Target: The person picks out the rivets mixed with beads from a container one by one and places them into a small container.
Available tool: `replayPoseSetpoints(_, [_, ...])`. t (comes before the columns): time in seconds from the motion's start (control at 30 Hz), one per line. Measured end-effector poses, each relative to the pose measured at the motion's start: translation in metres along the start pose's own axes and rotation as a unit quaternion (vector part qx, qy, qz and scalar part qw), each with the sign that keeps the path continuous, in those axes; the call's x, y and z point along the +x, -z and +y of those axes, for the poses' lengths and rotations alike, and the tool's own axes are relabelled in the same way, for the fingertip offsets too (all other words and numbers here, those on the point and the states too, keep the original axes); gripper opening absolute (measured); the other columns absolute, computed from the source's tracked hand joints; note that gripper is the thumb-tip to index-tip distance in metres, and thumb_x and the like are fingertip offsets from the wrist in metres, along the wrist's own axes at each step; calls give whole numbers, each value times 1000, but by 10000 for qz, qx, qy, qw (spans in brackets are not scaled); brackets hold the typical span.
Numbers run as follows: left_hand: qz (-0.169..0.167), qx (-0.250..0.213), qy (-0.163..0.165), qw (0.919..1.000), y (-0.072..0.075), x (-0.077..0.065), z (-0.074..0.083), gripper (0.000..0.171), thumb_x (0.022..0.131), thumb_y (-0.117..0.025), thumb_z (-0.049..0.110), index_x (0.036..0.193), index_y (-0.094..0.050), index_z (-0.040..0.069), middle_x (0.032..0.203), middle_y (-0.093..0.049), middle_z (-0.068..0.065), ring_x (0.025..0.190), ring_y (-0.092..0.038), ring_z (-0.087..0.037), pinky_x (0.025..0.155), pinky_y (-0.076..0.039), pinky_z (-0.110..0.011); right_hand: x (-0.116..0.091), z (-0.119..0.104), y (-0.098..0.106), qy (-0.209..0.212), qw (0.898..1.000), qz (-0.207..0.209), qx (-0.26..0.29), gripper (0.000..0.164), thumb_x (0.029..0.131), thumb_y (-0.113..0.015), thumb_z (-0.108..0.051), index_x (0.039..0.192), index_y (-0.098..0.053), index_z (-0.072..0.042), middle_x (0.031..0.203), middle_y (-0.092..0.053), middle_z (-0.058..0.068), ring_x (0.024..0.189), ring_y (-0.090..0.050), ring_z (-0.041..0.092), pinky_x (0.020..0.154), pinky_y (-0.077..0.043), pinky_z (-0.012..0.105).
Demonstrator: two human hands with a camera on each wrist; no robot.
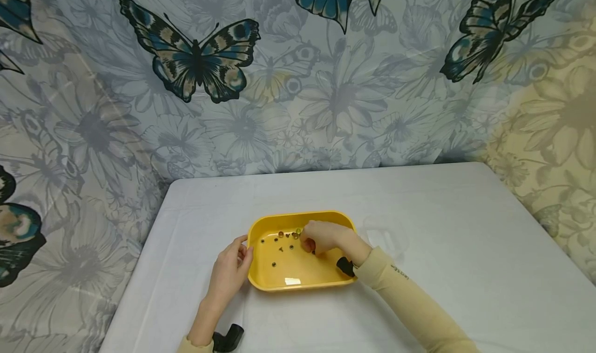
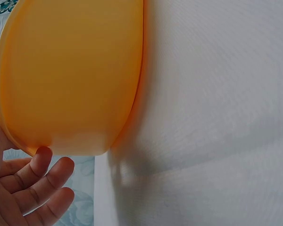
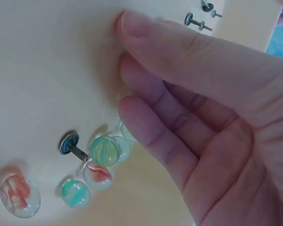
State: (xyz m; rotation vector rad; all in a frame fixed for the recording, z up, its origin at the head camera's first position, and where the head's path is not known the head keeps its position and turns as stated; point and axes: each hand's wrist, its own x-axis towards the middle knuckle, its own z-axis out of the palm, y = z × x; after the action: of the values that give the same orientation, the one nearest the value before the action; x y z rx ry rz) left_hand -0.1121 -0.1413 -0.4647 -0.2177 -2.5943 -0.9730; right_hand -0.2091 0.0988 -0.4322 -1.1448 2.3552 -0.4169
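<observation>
A shallow yellow tray (image 1: 298, 279) sits on the white table. My left hand (image 1: 231, 265) grips its left rim, and the left wrist view has the fingertips (image 2: 42, 157) against the outer wall. My right hand (image 1: 324, 237) reaches into the tray with bent fingers, low over its floor. Close by its fingers in the right wrist view lie several glass marbles (image 3: 99, 175) with coloured swirls. Beside them is a small metal stud (image 3: 69, 142) with a round head and short stem; more studs (image 3: 196, 21) lie past the thumb. Whether thumb and index finger pinch anything, I cannot tell.
Just right of the tray, a faint transparent container (image 1: 384, 237) stands on the white table (image 1: 465, 270). Butterfly-patterned cloth (image 1: 326, 109) hangs behind the table's far edge. A black strap piece (image 1: 345, 266) on my right wrist overlaps the tray's right side.
</observation>
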Motion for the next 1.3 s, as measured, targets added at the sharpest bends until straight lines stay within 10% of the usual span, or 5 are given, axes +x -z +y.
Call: replayPoseSetpoints(1.3, [-175,-67,132,9997,0,1,-2,28,86,-63,5,111,-60,-4,72,-52,2,62,-50,-8,57,-47,-22,-1,-1,0,-125,9996,-244,-27,26,68,-57,18,64,-57,-7,58,-41,-7,60,-38,7,56,-31,19])
